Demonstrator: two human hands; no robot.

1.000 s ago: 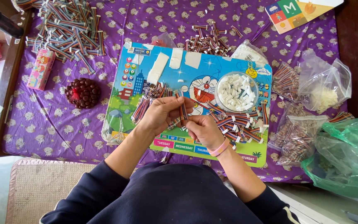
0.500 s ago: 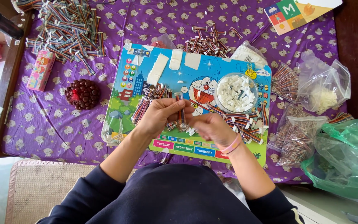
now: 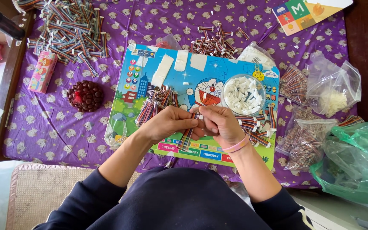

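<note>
I see both hands meeting over the cartoon board (image 3: 184, 81): the left hand (image 3: 167, 123) grips a wire bundle (image 3: 187, 135) that hangs below the fist, and the right hand (image 3: 220, 123) pinches at its top end. Just beyond sits a round tub (image 3: 243, 94) of white connectors. More wires (image 3: 71, 32) are heaped far left on the purple cloth (image 3: 43, 127), and plastic bags (image 3: 335, 91) lie right.
</note>
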